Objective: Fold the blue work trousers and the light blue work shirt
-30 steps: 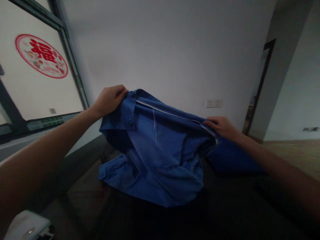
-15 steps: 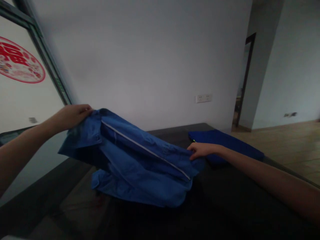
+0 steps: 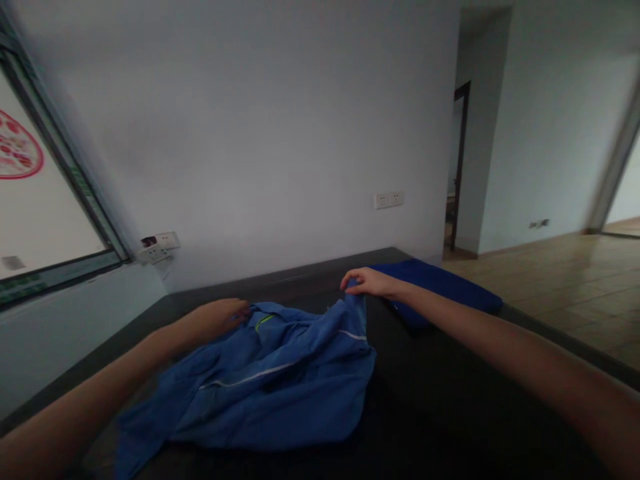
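Observation:
A crumpled blue work jacket (image 3: 280,380) with white piping and a short yellow-green stripe is spread over the dark tabletop. My right hand (image 3: 367,283) pinches its upper right corner and lifts that part off the surface. At the jacket's upper left edge, my left hand (image 3: 223,317) is closed over the cloth, its fingertips partly hidden. The near left part of the jacket trails toward me, slightly blurred, beside my left forearm.
A darker blue folded cloth item (image 3: 435,287) lies at the table's right side, behind my right forearm. Beyond the dark table (image 3: 280,277) stands a wall with a socket (image 3: 389,200). More sockets (image 3: 163,245) are near the window's corner at left.
The jacket has come down from its raised, stretched position and turned, now showing the yellow-green stripe. My left hand moved right and lower; my right hand moved slightly left and up. The view shifted right.

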### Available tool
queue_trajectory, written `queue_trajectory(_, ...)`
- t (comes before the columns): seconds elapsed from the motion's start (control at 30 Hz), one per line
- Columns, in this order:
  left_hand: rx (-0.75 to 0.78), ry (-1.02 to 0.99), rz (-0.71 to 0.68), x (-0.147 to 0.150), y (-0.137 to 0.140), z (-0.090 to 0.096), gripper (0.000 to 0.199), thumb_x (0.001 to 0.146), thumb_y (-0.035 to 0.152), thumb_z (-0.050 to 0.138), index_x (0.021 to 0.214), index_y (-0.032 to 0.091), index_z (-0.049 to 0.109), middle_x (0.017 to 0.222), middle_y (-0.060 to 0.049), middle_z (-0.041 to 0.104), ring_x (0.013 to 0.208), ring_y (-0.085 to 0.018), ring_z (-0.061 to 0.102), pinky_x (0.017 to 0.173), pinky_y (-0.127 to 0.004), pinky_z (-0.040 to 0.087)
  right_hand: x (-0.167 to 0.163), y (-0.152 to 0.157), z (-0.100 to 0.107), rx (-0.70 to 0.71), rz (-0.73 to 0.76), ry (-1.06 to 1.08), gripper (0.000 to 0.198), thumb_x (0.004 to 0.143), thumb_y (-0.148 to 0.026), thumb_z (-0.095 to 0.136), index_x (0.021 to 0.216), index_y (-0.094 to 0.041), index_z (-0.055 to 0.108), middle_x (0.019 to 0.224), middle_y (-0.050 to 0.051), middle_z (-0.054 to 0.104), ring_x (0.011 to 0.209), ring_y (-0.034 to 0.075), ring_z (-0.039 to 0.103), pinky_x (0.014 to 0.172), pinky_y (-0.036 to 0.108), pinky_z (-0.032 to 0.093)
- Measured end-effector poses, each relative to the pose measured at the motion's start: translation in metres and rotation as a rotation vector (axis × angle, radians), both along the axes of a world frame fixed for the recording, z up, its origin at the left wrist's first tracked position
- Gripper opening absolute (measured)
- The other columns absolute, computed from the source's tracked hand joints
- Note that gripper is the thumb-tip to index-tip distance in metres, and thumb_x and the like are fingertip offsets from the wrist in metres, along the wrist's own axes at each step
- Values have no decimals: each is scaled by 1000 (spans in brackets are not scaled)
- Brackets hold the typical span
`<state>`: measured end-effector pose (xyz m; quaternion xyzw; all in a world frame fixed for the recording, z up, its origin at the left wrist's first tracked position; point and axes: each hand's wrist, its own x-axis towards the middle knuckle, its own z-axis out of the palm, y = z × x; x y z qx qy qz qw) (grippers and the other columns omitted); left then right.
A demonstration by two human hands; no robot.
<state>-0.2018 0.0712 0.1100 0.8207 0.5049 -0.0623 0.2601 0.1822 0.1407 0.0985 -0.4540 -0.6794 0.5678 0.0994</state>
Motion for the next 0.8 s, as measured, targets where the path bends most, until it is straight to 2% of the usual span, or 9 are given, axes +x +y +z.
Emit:
queue_trajectory(0.07, 21, -142, -65, 50, 3, 2, 31, 87, 34, 46, 111, 22, 62, 113, -8, 65, 104, -22, 60, 91, -33, 45, -19, 0, 2, 27, -26, 71, 29, 70, -31, 67, 94, -14, 63, 71, -1, 53, 63, 11, 47, 58, 22, 35)
queue_trajectory(0.17, 35, -377, 13, 114, 2, 4, 42, 84, 41, 53, 119, 18, 56, 123, -11, 59, 115, -25, 54, 99, -36, 40, -44, 0, 7, 93, -14, 168, 25, 75, -25, 62, 98, -15, 60, 69, -4, 49, 61, 10, 44, 56, 21, 34)
queue_trajectory(0.27, -50, -549, 156, 152, 4, -1, 47, 79, 42, 60, 116, 13, 56, 115, -12, 64, 104, -26, 60, 90, -36, 47, -61, -1, 15, 137, 8, 243, 25, 79, -23, 58, 103, -17, 57, 67, -5, 48, 59, 10, 44, 56, 21, 36)
queue_trajectory(0.33, -95, -572, 242, 161, 8, -3, 40, 78, 40, 59, 107, 12, 60, 101, -11, 68, 89, -25, 65, 79, -35, 51, -65, -3, 21, 202, -15, 259, 25, 78, -23, 59, 103, -17, 56, 70, -4, 51, 61, 10, 46, 57, 22, 38)
queue_trajectory(0.4, -86, -591, 261, 158, 12, -1, 33, 80, 38, 55, 101, 13, 63, 95, -9, 70, 85, -25, 65, 76, -35, 51, -62, -4, 22, 267, -80, 268, 26, 78, -26, 62, 102, -17, 56, 73, -2, 54, 63, 11, 49, 60, 23, 40)
queue_trajectory(0.47, -44, -631, 242, 146, 15, 6, 32, 82, 37, 53, 103, 16, 64, 99, -6, 70, 89, -25, 65, 79, -34, 51, -52, -4, 18, 276, -163, 286, 29, 80, -32, 61, 103, -17, 55, 73, -1, 57, 65, 12, 54, 61, 24, 43)
queue_trajectory(0.6, -7, -656, 298, 109, 16, 33, 37, 83, 45, 51, 105, 18, 63, 102, -6, 70, 91, -25, 65, 81, -34, 52, -21, -1, -8, 211, -257, 233, 28, 82, -36, 56, 101, -16, 55, 73, 1, 62, 67, 14, 60, 62, 26, 47)
queue_trajectory(0.7, 23, -620, 366, 80, 13, 61, 42, 81, 51, 52, 103, 17, 61, 99, -7, 70, 87, -25, 65, 78, -35, 53, -3, -1, -35, 114, -183, 132, 22, 76, -28, 60, 95, -15, 59, 76, 3, 65, 67, 14, 61, 60, 25, 48)
queue_trajectory(0.8, 117, -547, 432, 57, 6, 93, 40, 77, 54, 53, 95, 19, 60, 88, -4, 69, 79, -23, 64, 70, -34, 54, -7, -7, -62, 67, -64, 73, 27, 72, -20, 63, 98, -14, 61, 81, 4, 66, 70, 15, 62, 63, 27, 49)
